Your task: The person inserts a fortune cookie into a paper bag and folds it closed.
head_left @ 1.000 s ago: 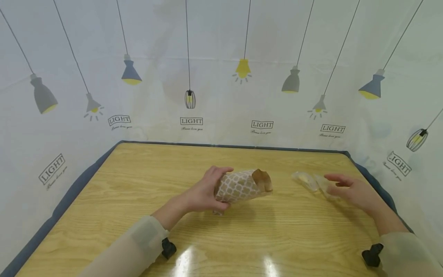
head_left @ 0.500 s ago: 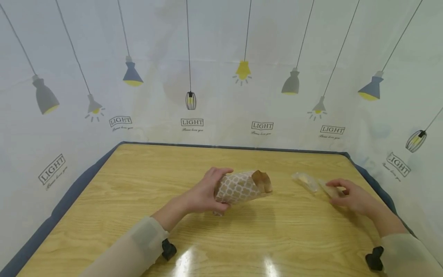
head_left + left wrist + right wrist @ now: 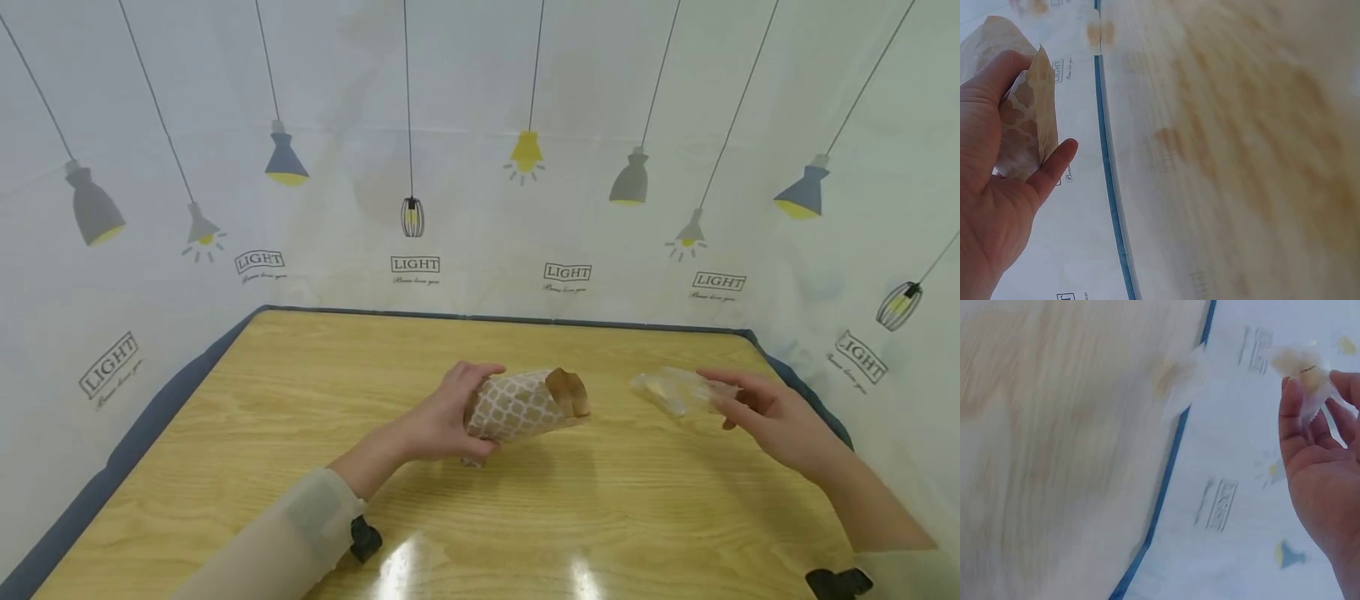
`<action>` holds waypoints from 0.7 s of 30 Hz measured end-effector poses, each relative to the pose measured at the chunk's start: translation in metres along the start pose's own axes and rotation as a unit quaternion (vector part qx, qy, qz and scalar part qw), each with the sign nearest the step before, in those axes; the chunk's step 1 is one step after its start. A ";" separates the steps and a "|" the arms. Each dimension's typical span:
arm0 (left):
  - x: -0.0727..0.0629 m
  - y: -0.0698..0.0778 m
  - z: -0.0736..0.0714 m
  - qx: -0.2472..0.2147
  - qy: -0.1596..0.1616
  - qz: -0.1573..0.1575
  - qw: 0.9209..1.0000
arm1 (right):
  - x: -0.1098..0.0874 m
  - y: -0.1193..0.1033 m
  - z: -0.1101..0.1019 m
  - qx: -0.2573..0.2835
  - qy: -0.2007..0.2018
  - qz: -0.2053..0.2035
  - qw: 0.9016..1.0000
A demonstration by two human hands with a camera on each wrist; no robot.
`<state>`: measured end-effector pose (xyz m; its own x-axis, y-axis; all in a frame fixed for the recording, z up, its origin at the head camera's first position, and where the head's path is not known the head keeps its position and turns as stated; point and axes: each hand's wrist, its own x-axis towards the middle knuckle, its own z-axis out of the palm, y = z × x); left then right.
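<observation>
My left hand [image 3: 442, 417] grips the closed end of a brown paper bag [image 3: 521, 406] with a white lattice pattern. The bag lies tilted on its side above the table, its brown mouth facing right. In the left wrist view the thumb and fingers wrap round the bag [image 3: 1019, 128]. Over at the right, my right hand [image 3: 783, 425] pinches a small clear plastic packet [image 3: 703, 385] by its edge. The right wrist view shows something pale inside this packet [image 3: 1311, 376]. A second clear packet [image 3: 663, 398] with pale contents lies on the table just left of it, partly overlapped in the head view.
The wooden table [image 3: 315, 367] has a dark blue edging [image 3: 465, 317]. A white curtain [image 3: 480, 183] printed with lamps stands round its back and sides. Black wrist cameras [image 3: 365, 537] sit on both sleeves.
The right hand has taken hold of the right-hand packet and lifted it off the table, up over the other packet. The left hand and bag have stayed put.
</observation>
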<state>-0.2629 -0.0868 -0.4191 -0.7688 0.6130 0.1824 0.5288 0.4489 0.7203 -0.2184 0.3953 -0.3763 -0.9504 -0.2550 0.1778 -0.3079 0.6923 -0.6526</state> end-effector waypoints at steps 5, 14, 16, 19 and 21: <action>-0.001 0.001 -0.001 -0.003 -0.002 -0.001 1.000 | 0.002 -0.041 0.018 0.047 0.040 -0.074 0.995; 0.000 0.002 -0.001 -0.008 -0.001 -0.001 1.000 | 0.006 -0.096 0.043 0.048 0.105 -0.179 0.977; 0.000 0.003 0.000 -0.009 0.000 0.003 1.000 | 0.009 -0.103 0.049 0.004 0.117 -0.190 0.975; 0.001 0.004 0.001 -0.011 -0.001 0.006 1.000 | 0.013 -0.111 0.058 -0.043 0.120 -0.204 0.971; 0.001 0.005 0.003 -0.011 -0.003 0.007 1.000 | 0.016 -0.114 0.065 -0.042 0.113 -0.208 0.971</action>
<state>-0.2600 -0.0822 -0.4170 -0.7593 0.6227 0.1891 0.5316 0.4259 0.7321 -0.1957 0.2689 -0.3471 -0.7251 -0.3766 0.5765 -0.6607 0.6164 -0.4283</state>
